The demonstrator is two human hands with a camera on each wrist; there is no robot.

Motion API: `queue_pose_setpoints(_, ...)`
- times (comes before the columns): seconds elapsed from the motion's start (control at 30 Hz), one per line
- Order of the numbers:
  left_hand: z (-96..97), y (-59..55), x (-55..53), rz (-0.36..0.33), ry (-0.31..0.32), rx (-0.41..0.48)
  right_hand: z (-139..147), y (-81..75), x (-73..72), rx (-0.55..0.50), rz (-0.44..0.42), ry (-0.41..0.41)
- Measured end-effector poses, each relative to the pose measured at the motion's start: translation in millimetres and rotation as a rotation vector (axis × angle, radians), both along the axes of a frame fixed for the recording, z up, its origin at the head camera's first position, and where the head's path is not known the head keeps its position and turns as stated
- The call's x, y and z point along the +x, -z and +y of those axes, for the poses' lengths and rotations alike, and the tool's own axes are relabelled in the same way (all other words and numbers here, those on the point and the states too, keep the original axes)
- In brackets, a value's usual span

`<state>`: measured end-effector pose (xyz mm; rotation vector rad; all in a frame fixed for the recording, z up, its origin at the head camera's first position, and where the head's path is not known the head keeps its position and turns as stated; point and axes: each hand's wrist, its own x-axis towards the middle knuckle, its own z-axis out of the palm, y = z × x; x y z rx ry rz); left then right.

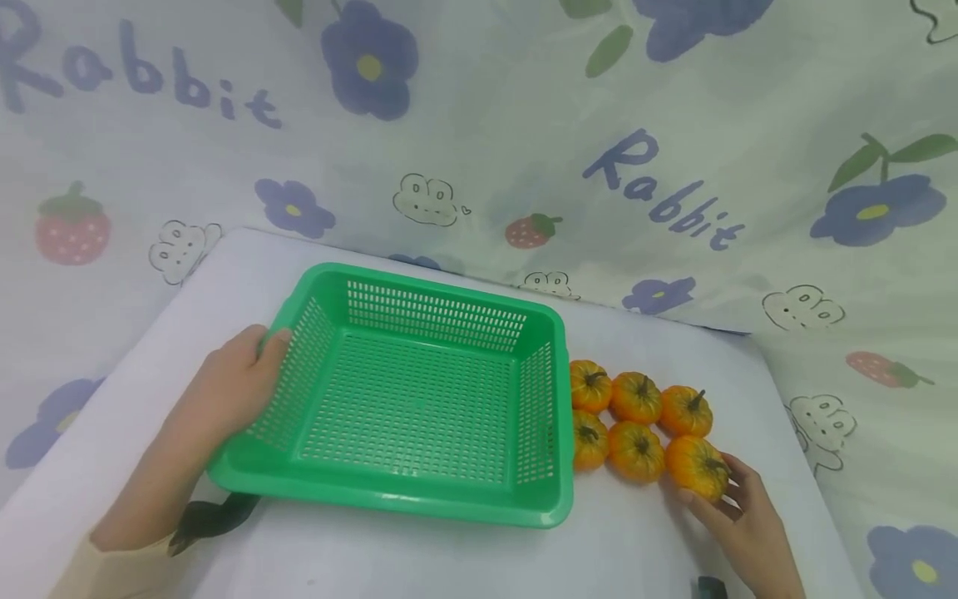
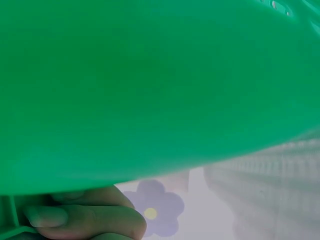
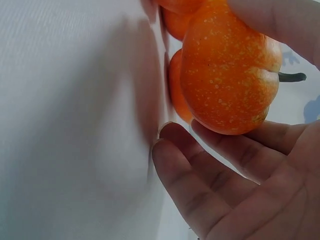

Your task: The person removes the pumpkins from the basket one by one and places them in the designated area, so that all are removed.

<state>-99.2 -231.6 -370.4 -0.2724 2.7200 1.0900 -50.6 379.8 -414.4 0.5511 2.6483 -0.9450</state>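
Note:
My left hand (image 1: 243, 378) grips the left rim of a green plastic basket (image 1: 389, 497), thumb over the edge. In the left wrist view the basket's green side (image 2: 150, 100) covers most of the picture, with curled fingers (image 2: 95, 217) below it. Inside, the slotted basket floor is bare. My right hand (image 1: 748, 516) holds a small orange pumpkin (image 1: 696, 467), the nearest right one of a cluster. Seen from the right wrist, thumb and fingers lie on opposite sides of this pumpkin (image 3: 230, 70), whose dark stem points away from the table.
Several more small pumpkins (image 1: 636, 452) stand in two rows right of the basket, the leftmost partly hidden by its rim. A white cloth covers the table (image 1: 621, 549). Behind hangs a curtain (image 1: 479, 141) printed with flowers and rabbits. Dark straps (image 1: 213, 517) show near the wrists.

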Motion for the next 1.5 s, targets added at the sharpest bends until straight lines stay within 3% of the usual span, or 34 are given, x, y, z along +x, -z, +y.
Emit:
queue_pose_setpoints(0.17, -1.2, 0.6, 1.5, -0.006, -0.008, 0.034, -2, 2.8, 0.5, 0.030, 0.035, 0.025)
queue_pose_setpoints(0.6, 2.0, 1.6, 3.0, 0.002, -0.010, 0.051, -6, 7.8, 0.6, 0.057, 0.023, 0.063)
queue_pose_setpoints(1.5, 1.3, -0.9, 3.6, 0.002, 0.001, 0.035, -9, 16.6, -3.0, 0.081, 0.018, 0.044)
